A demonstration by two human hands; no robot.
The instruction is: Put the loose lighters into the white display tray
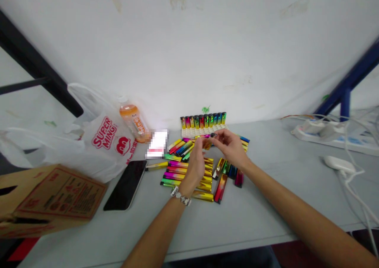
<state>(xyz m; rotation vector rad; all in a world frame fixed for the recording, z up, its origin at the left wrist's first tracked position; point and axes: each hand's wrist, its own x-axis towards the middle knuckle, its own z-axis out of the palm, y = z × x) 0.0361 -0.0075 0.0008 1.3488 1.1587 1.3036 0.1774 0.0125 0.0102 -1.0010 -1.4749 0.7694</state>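
Observation:
My left hand point(196, 163), with a bracelet at the wrist, and my right hand point(229, 146) meet above a spread of shiny coloured lighters. Between their fingertips is one gold-toned lighter point(208, 144) with a dark top; the fingers cover part of it. Below and left of my left hand lie several lighters point(174, 170) in rough rows, pink, green and yellow. Others, such as a red lighter point(220, 189), lie under my right hand. Behind the hands, a row of upright lighters point(201, 121) stands in a white holder point(189, 133) near the wall.
To the left are a black phone point(126, 185), a cardboard box point(56, 201), a white plastic bag point(100, 141), an orange drink bottle point(134, 121) and a blurred white card point(157, 143). A power strip point(352, 138) with cables and a white plug-like device point(340, 164) lie right.

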